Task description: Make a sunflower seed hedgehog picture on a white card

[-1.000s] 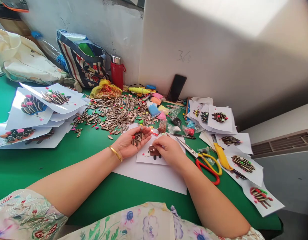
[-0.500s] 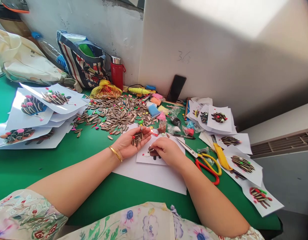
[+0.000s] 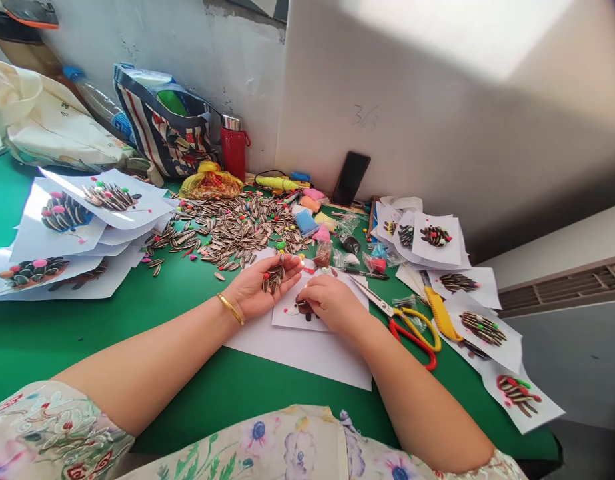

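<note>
Palm up and cupped, my left hand (image 3: 254, 285) holds a small heap of striped sunflower seeds (image 3: 273, 279). My right hand (image 3: 334, 303) is closed in a pinch over a brown clay shape (image 3: 304, 307) with dark legs, stuck on a small white card (image 3: 287, 319). A sunflower seed seems to be between its fingertips, mostly hidden by them. Larger white paper (image 3: 312, 357) lies under the card. Beyond my left hand spreads a big pile of sunflower seeds (image 3: 237, 223).
Scissors (image 3: 412, 327) and a yellow cutter (image 3: 442, 310) lie right of my right hand. Cards with seed hedgehogs lie at the left (image 3: 112, 227) and right (image 3: 482, 327). Behind are clay packets (image 3: 307, 222), a phone (image 3: 351, 178), a red flask (image 3: 233, 150) and bags (image 3: 162, 127).
My right hand's fingertips have shifted very slightly at the brown clay shape. My left hand stays cupped around its seeds; the view has moved a little.
</note>
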A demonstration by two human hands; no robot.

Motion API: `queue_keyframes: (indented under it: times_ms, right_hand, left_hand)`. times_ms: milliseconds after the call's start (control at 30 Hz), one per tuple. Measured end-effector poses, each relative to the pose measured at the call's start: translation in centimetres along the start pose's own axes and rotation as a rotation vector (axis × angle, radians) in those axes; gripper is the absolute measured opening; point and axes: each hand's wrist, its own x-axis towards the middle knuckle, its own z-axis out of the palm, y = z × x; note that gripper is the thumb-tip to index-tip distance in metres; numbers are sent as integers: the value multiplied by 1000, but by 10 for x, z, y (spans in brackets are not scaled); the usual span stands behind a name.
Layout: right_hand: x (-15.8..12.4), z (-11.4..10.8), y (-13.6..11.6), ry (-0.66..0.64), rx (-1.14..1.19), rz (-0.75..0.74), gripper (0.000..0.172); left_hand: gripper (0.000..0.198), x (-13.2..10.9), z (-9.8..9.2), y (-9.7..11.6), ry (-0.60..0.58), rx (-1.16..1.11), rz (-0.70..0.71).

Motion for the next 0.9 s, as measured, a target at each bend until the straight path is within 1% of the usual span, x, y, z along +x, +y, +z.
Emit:
queue_keyframes:
  times_ms: [133, 200, 267, 333, 433, 600, 733, 800, 900]
  right_hand:
    - [-1, -1, 1, 2, -4, -17, 28]
    - [-3, -3, 1, 29, -7, -23, 28]
    - [-4, -6, 0, 92, -7, -14, 24]
    - [-4, -7, -3, 186, -5, 14, 20]
    - [2, -7, -13, 288, -16, 64, 20]
    - [18, 2, -34, 327, -98, 85, 21]
    - [23, 10, -40, 340, -146, 90, 21]
    - [24, 10, -40, 370, -92, 84, 20]
    - [23, 6, -42, 432, 128, 121, 15]
  left_hand:
    - [13, -1, 0, 0, -1, -9, -10]
    - [14, -1, 1, 1, 7, -13, -13]
    - [14, -2, 1, 1, 10, -13, -12]
    - [14, -2, 1, 0, 9, -9, -12]
    - [16, -1, 1, -2, -7, 12, -36]
    - [19, -4, 3, -12, -53, -7, -92]
    - [22, -8, 8, -18, -60, -42, -143]
    - [21, -9, 8, -18, -66, -50, -151]
    - [17, -8, 6, -17, -69, -51, -148]
